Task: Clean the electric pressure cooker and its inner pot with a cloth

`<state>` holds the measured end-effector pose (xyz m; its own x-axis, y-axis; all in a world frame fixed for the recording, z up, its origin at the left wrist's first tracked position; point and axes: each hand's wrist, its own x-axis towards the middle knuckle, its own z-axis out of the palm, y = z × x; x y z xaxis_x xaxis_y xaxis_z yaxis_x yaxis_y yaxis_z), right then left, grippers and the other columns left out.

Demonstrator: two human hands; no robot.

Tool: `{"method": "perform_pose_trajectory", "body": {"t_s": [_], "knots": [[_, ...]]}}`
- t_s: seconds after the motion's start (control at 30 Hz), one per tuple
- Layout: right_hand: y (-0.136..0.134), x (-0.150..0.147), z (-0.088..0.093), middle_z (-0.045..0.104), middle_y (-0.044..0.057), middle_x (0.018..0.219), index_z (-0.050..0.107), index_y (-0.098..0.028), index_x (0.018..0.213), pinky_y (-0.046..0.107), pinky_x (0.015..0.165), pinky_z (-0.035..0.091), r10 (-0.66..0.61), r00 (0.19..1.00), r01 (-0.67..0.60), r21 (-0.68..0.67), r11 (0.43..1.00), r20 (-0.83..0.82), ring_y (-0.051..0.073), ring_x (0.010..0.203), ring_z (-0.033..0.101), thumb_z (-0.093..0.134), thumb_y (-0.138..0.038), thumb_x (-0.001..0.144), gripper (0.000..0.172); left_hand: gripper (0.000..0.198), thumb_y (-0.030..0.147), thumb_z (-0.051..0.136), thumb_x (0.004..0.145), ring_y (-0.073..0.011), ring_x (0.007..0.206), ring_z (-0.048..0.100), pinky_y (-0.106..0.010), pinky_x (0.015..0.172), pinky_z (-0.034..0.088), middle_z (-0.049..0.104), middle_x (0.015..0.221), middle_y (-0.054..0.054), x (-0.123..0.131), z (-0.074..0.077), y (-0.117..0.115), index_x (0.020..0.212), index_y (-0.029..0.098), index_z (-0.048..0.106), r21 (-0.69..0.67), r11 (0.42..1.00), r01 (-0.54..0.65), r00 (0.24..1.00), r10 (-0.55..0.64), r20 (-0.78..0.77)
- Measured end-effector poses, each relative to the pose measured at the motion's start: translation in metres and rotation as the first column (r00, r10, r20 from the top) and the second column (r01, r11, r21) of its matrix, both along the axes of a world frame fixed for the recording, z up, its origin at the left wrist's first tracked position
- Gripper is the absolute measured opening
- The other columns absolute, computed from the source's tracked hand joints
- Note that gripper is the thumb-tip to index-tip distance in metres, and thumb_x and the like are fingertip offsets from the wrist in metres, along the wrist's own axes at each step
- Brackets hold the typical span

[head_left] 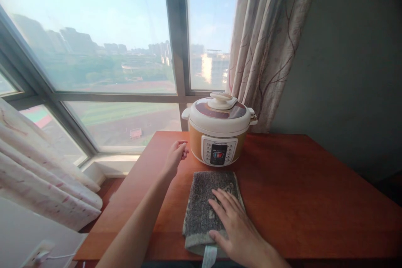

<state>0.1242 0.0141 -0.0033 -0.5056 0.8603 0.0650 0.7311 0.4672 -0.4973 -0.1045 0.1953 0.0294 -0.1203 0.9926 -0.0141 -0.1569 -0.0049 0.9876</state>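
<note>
Two hands in view. Right hand: fingers spread flat, palm down, pressing on folded grey towel; holds nothing. Towel lies under fingers, on red-brown table, just in front of cooker. Left hand: fingers loosely curled, slightly parted, empty, hovering just left of cream-and-tan pressure cooker, apparently not touching. Cooker upright at table's far edge, lid on, control panel facing camera. Window behind, patterned curtain at right.

Bright window backlight, hazy glare, warped edges
</note>
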Motion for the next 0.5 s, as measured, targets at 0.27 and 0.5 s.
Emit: {"method": "perform_pose_trajectory", "body": {"t_s": [0.27,0.5], "knots": [[-0.004,0.008,0.003,0.036,0.006,0.159,0.052,-0.025,0.144,0.049,0.122,0.024,0.065,0.997,-0.063,-0.044,0.997,0.042,0.029,0.148,0.030,0.071,-0.027,0.077,0.070,0.025,0.040,0.061,0.080,-0.0151,0.061,0.057,-0.026,0.058,0.042,0.064,0.071,-0.002,0.009,-0.016,-0.046,0.090,0.017,0.063,-0.036,0.936,0.351,0.878,-0.342,-0.335],[-0.004,-0.002,-0.004,0.063,0.004,0.135,0.072,-0.025,0.107,0.042,0.113,0.040,-0.031,0.994,0.045,0.136,0.990,-0.103,0.024,0.130,0.053,0.055,-0.013,0.087,0.029,0.027,0.038,0.055,0.086,-0.0193,0.073,0.061,-0.031,0.069,0.047,0.067,0.079,-0.004,0.009,-0.033,-0.078,0.097,0.015,0.064,-0.065,0.869,0.491,0.743,-0.457,-0.489]]}}
